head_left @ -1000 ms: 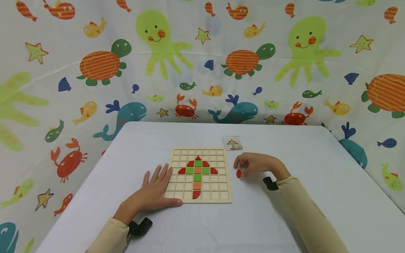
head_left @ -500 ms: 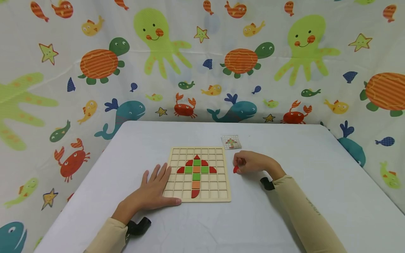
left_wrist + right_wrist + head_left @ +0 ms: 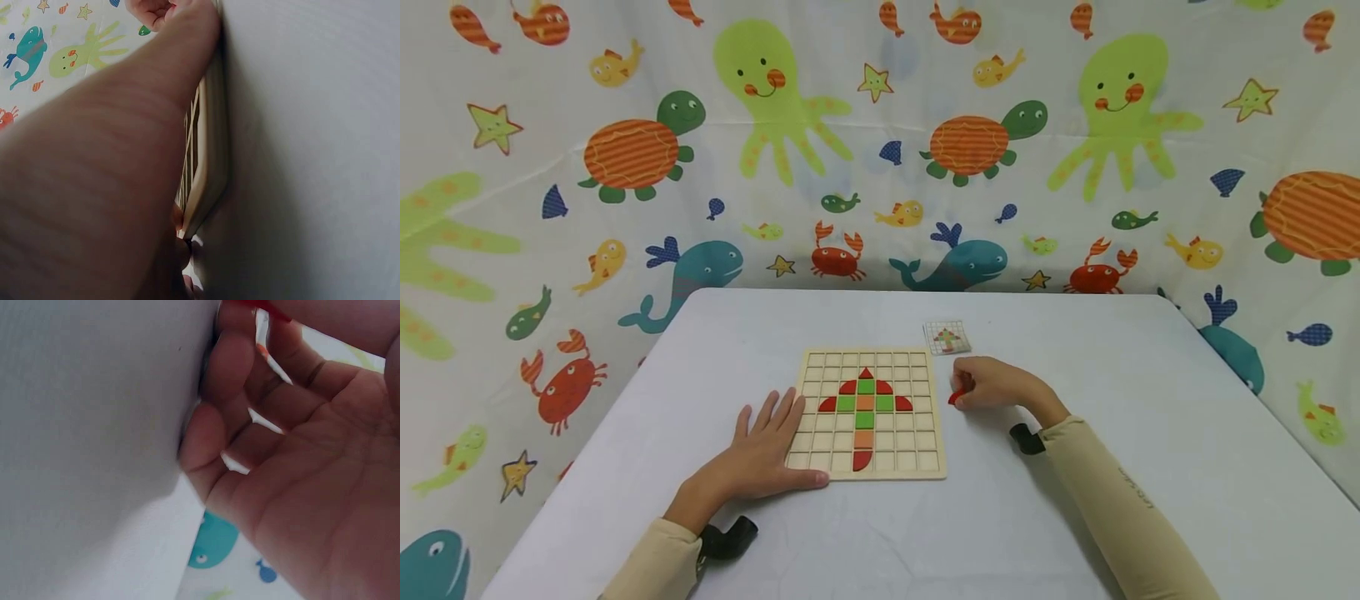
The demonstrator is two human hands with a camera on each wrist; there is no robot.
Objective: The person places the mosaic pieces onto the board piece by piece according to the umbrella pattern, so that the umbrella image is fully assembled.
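Note:
My left hand (image 3: pixel 760 457) lies with fingers spread over the left edge and near-left corner of a wooden grid board (image 3: pixel 917 442). In the left wrist view the board's side edge (image 3: pixel 216 137) runs along beside the thumb and forearm. Red, green and orange pieces (image 3: pixel 865 402) sit in the board's cells, forming a rocket-like shape. Just right of the board, my right hand (image 3: pixel 992 383) pinches a red tile with a curved edge (image 3: pixel 955 397) between thumb and fingers. The right wrist view shows only a sliver of the red tile (image 3: pixel 275 309); its other fingers curl against the table.
A small pattern card (image 3: pixel 947 337), printed with a similar figure on a grid, lies beyond the board's far right corner. The white table (image 3: pixel 1075 350) reaches back to a curtain (image 3: pixel 865 225) printed with sea animals.
The right hand has closed on the red tile and moved it slightly left and away, nearer the board. The left hand stays on the board. The view has shifted slightly.

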